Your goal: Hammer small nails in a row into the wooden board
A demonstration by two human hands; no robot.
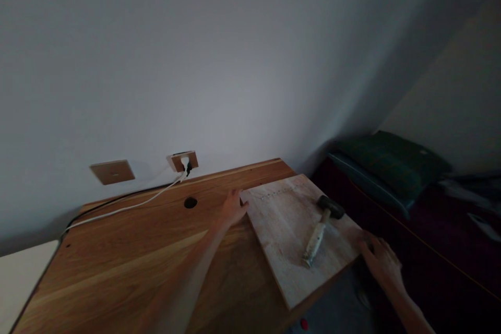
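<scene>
The board (pixel 274 229) looks scuffed, matt wood, the desk (pixel 129 240) smoother, grained wood.

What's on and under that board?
On the board lies a hammer; toward its far edge runs a row of specks, too small to identify. Beneath it is the table; whatever the board covers there can't be seen.

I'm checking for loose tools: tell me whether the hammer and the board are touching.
Touching. The head view shows the hammer lying on the board, with no gap visible beneath it.
</scene>
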